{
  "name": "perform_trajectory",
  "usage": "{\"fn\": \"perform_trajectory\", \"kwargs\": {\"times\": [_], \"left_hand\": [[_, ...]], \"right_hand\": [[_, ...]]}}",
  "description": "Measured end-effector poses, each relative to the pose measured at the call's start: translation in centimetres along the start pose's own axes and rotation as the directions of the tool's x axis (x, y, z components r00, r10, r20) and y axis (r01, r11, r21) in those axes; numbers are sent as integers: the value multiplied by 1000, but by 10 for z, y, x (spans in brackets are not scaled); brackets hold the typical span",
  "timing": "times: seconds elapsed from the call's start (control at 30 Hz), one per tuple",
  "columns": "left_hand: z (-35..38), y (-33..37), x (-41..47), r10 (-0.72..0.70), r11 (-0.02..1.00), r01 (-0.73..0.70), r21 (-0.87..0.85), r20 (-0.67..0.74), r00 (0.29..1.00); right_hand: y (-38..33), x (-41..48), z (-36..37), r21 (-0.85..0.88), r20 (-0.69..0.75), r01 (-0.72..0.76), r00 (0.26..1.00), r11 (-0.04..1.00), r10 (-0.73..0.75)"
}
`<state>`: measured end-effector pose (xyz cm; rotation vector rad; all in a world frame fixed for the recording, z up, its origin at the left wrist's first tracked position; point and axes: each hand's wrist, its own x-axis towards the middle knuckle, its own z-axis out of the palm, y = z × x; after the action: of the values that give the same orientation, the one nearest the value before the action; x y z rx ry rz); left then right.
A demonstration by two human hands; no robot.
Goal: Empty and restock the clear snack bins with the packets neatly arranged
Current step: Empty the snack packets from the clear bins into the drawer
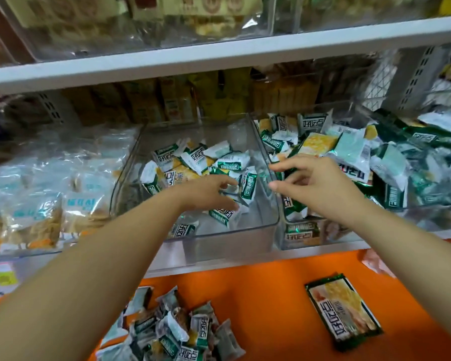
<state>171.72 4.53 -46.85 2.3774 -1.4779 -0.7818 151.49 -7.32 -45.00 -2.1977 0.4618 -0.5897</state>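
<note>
Snack packets (193, 162) lay jumbled in the middle clear bin (232, 246). Left hand (208, 194) reached among them, grip unclear; right hand (315, 181) hovered released over the rim. Careless scooping could crumple or spill packets.

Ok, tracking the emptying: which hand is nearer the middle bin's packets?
Left. The left hand reaches into the middle bin among its packets; the right hand hovers over the fuller bin beside it.

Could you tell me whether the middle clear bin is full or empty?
Neither: the bin is partly filled, loose green-and-white packets lying on its floor.
</note>
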Motion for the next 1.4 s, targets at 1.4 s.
{"fn": "perform_trajectory", "kwargs": {"times": [1.4], "left_hand": [[29, -65, -219, -419, 536, -317, -783, -572, 705]], "right_hand": [[-27, 137, 102, -707, 241, -12, 936, 707, 257]]}}
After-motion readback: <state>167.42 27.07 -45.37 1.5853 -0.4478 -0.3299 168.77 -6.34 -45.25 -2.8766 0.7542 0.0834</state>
